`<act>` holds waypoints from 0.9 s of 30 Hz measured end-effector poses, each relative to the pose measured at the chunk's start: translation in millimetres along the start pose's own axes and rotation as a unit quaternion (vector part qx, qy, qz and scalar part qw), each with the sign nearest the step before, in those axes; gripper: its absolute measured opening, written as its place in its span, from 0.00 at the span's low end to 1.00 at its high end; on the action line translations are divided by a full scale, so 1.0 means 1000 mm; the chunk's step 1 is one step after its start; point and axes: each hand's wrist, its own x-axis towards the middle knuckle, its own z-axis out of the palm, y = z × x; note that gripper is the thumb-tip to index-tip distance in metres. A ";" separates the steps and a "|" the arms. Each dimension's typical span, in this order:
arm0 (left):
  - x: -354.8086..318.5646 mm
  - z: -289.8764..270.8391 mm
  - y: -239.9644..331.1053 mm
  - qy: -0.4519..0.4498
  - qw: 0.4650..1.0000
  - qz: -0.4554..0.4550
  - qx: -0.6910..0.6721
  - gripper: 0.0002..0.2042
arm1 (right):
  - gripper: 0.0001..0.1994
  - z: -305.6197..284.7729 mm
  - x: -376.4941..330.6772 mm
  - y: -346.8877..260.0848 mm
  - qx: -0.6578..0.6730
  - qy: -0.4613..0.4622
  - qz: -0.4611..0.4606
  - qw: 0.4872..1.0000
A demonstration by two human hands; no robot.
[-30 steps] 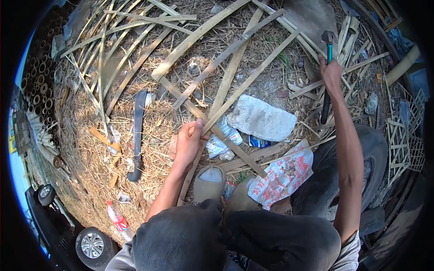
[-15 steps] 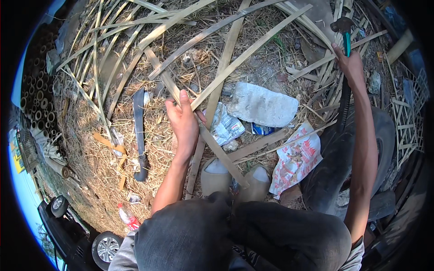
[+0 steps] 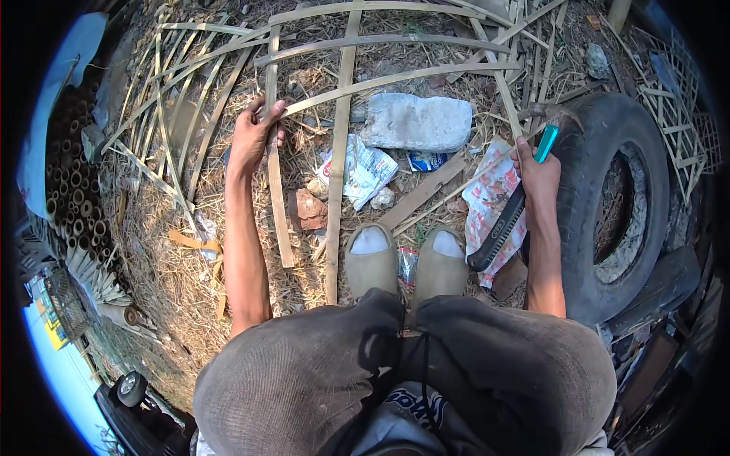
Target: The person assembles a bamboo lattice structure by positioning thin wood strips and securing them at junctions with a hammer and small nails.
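A frame of split bamboo strips lies ahead of my feet, with cross strips (image 3: pixel 403 80) laid over upright ones. My left hand (image 3: pixel 253 138) is closed on the left upright bamboo strip (image 3: pixel 275 178), pinching it where the lowest cross strip meets it. My right hand (image 3: pixel 540 176) grips a hammer (image 3: pixel 499 234) with a black and teal handle. Its metal head is up beyond my fingers, near the tyre. The same hand also touches the lower end of the right upright strip (image 3: pixel 506 95). Another upright strip (image 3: pixel 340 167) runs down the middle.
A pale concrete block (image 3: pixel 418 121) sits beyond my feet, beside crumpled wrappers (image 3: pixel 357 169) and a reddish stone (image 3: pixel 308 210). An old tyre (image 3: pixel 578 220) lies on the right. Loose bamboo strips (image 3: pixel 171 114) spread to the left, near stacked bamboo tubes (image 3: pixel 72 205).
The bamboo frame has turned from a slant to nearly square with me. My right hand has come down and inward with the hammer and now meets a strip. My left hand moved left and farther out.
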 end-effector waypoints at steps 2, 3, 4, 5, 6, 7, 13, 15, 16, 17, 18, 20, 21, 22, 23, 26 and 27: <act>0.001 0.001 -0.013 0.018 1.000 0.011 -0.020 0.27 | 0.16 0.001 -0.023 0.015 0.031 0.014 0.024 0.999; 0.004 0.003 -0.020 0.012 1.000 0.014 -0.021 0.27 | 0.16 0.000 -0.025 0.031 0.014 0.030 0.032 0.999; 0.006 0.005 -0.026 0.004 1.000 0.020 -0.001 0.26 | 0.16 0.000 -0.031 0.041 0.015 0.034 0.034 0.999; 0.006 0.002 -0.031 -0.001 0.999 0.027 0.022 0.25 | 0.16 0.005 -0.041 0.047 0.060 0.046 0.031 0.997; 0.006 0.000 -0.036 -0.001 0.999 0.028 0.025 0.25 | 0.15 0.008 -0.048 0.052 0.104 0.059 0.028 0.992; 0.006 0.000 -0.038 -0.004 1.000 0.024 -0.006 0.25 | 0.14 0.007 -0.052 0.056 0.125 0.059 0.026 0.990; 0.022 0.003 -0.048 -0.021 0.998 0.040 -0.046 0.26 | 0.17 -0.005 -0.066 0.040 -0.095 0.056 0.036 0.993; 0.023 -0.006 -0.052 -0.007 0.997 0.025 -0.066 0.26 | 0.17 -0.005 -0.068 0.035 -0.120 0.061 0.007 0.991; 0.022 -0.004 -0.053 0.006 0.996 0.009 -0.093 0.26 | 0.18 -0.007 -0.069 0.034 -0.149 0.070 -0.025 0.986; 0.023 -0.007 -0.050 -0.017 0.995 0.004 -0.097 0.25 | 0.18 -0.007 -0.070 0.034 -0.152 0.071 -0.020 0.986; 0.024 -0.005 -0.050 0.000 0.993 0.004 -0.120 0.21 | 0.18 -0.005 -0.069 0.034 -0.151 0.086 -0.078 0.982; 0.024 -0.006 -0.048 -0.040 0.985 0.011 -0.168 0.19 | 0.19 -0.003 -0.063 0.029 -0.148 0.099 -0.133 0.975; 0.025 -0.002 -0.048 -0.043 0.985 0.007 -0.167 0.19 | 0.19 -0.002 -0.056 0.025 -0.148 0.070 -0.101 0.981; 0.025 0.003 -0.049 -0.014 0.987 0.004 -0.157 0.18 | 0.19 -0.001 -0.050 0.020 -0.148 0.040 -0.070 0.986; 0.026 0.003 -0.051 0.016 0.989 0.002 -0.146 0.17 | 0.18 0.004 -0.050 0.011 -0.162 0.036 -0.075 0.983; 0.022 -0.002 -0.058 0.004 0.994 0.012 -0.105 0.17 | 0.19 0.014 -0.050 0.000 -0.190 0.006 -0.109 0.976; 0.021 -0.003 -0.062 0.012 0.996 0.005 -0.090 0.16 | 0.19 0.015 -0.052 -0.003 -0.189 0.002 -0.109 0.976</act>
